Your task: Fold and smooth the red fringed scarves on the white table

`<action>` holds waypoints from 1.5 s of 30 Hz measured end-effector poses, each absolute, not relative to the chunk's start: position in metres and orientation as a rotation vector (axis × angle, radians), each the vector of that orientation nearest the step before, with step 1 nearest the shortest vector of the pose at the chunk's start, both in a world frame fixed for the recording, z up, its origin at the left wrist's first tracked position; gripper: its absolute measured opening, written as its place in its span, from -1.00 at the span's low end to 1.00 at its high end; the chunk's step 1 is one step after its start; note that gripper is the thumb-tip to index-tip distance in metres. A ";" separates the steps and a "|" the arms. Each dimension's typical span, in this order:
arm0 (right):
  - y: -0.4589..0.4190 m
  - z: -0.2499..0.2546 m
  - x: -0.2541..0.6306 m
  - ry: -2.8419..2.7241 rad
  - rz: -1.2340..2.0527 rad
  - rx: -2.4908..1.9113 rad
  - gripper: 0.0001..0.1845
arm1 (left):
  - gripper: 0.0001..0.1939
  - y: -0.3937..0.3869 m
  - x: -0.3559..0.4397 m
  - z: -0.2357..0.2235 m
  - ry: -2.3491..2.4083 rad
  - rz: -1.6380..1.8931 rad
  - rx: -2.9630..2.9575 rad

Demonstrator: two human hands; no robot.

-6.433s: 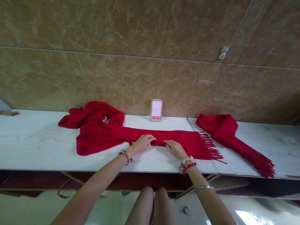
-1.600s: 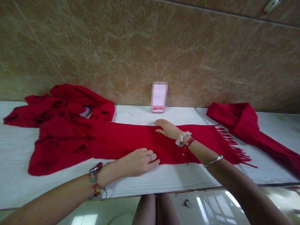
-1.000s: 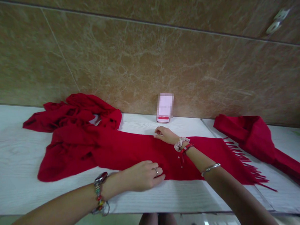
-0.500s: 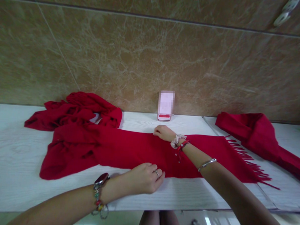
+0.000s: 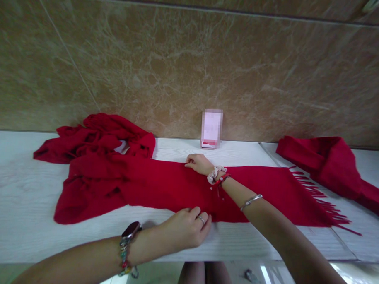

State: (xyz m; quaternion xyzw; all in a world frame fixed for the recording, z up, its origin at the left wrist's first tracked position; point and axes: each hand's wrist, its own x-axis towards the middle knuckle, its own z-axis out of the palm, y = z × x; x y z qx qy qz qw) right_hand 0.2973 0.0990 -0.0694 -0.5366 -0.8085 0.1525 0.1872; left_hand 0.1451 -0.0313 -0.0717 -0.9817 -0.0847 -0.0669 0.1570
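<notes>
A red fringed scarf (image 5: 166, 182) lies lengthwise along the white tabletop, flat through its middle and right part and bunched at its left end. My left hand (image 5: 186, 228) is at the scarf's near edge, its fingers closed on the cloth there. Across from it, my right hand (image 5: 199, 164) has curled fingers pinching the far edge. My right forearm passes over the flat cloth. The fringe (image 5: 321, 200) spreads out at the right end. The fingertips of both hands are partly hidden.
Crumpled red cloth (image 5: 93, 140) lies at the back left, against the bunched end; whether it is a separate piece I cannot tell. A folded red scarf (image 5: 328, 163) lies at the right. A phone (image 5: 211, 128) leans on the marbled wall (image 5: 179, 67) behind the white tabletop (image 5: 16, 202).
The scarf's middle, narrow earlier, is spread wider. My right hand has moved to the far edge and its fingers have closed; lately it slid slightly left. My left hand stays at the near edge.
</notes>
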 end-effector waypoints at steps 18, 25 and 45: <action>0.031 -0.077 0.345 -2.633 0.045 -1.483 -0.53 | -0.57 0.008 0.146 -0.075 -1.031 -0.323 -2.916; 0.028 -0.078 0.349 -2.566 -0.013 -1.641 -0.51 | -0.38 0.007 0.144 -0.070 -1.247 0.188 -2.985; 0.006 -0.073 0.353 -2.478 0.074 -1.763 -0.49 | -0.50 0.044 0.178 -0.063 -1.461 0.071 -2.923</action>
